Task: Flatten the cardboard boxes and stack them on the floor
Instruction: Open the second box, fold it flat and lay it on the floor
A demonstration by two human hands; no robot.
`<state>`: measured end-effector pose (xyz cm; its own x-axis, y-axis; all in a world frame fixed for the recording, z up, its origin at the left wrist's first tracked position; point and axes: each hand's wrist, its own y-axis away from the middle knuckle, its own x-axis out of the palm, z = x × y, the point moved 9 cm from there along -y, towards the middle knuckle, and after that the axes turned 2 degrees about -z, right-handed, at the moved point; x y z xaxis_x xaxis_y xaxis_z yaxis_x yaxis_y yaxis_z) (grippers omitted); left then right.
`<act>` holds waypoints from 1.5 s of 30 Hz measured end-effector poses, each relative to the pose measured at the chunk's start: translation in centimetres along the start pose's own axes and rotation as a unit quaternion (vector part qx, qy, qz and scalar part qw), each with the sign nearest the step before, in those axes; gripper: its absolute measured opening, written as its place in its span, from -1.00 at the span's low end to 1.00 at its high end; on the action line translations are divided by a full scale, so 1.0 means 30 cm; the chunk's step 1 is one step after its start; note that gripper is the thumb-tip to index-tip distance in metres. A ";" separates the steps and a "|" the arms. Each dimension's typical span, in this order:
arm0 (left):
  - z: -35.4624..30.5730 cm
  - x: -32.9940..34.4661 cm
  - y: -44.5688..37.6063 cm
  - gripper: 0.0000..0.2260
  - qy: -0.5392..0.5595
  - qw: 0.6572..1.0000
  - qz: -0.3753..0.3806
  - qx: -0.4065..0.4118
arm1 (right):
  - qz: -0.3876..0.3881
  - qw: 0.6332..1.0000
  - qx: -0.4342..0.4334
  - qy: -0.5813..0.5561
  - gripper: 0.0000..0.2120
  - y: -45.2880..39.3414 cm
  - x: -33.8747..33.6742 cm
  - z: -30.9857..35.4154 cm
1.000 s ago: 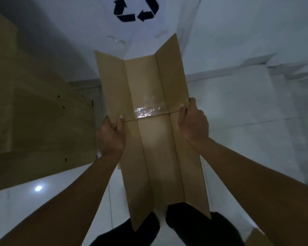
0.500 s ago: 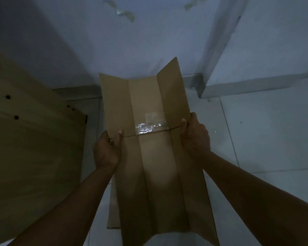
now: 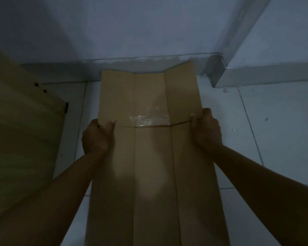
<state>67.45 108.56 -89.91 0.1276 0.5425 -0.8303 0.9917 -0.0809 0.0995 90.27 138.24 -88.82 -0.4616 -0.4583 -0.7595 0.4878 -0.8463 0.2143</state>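
Left hand (image 3: 96,135) clamps the left edge of the flattened cardboard box (image 3: 151,166), thumb on top at the cross seam; right hand (image 3: 205,132) grips the right edge the same way. Box held low over the tiled floor (image 3: 274,139), far end near the wall skirting (image 3: 149,61), right far flap tipped up slightly; can't tell if it touches the floor. Judged light, fairly stiff but bends at the creases, so mid-length edge holds suit it. Slightly slick where taped. Looks: plain brown, long, three lengthwise panels, two long creases, clear tape strip (image 3: 149,119) across the middle. Wooden board (image 3: 25,139) lies on the left, apart from the box.
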 end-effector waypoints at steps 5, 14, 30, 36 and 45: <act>-0.049 0.001 0.067 -0.50 -0.098 0.991 -0.031 0.090 | -0.074 0.987 -0.077 0.121 -0.50 0.040 0.036 -0.003; -0.003 0.150 0.151 -0.45 -0.168 0.974 0.028 0.150 | -0.026 0.971 -0.159 0.174 -0.35 0.073 0.224 0.019; -0.680 -0.665 0.425 -0.52 -0.118 0.923 0.099 0.352 | 0.015 0.962 -0.219 0.164 -0.51 0.486 -0.549 0.622; -1.087 -1.294 0.436 -0.54 -0.081 0.930 0.056 0.355 | -0.005 0.956 -0.260 0.134 -0.48 0.621 -1.056 1.104; -1.589 -2.270 0.395 -0.53 -0.167 0.936 0.005 0.311 | 0.003 0.933 -0.327 0.151 -0.46 0.803 -1.726 1.953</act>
<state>71.15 110.51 -6.05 0.0217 0.2556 -0.9665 0.7784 -0.6111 -0.1441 82.51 125.68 -8.34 -0.2751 -0.2814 -0.9193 0.8834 -0.4513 -0.1262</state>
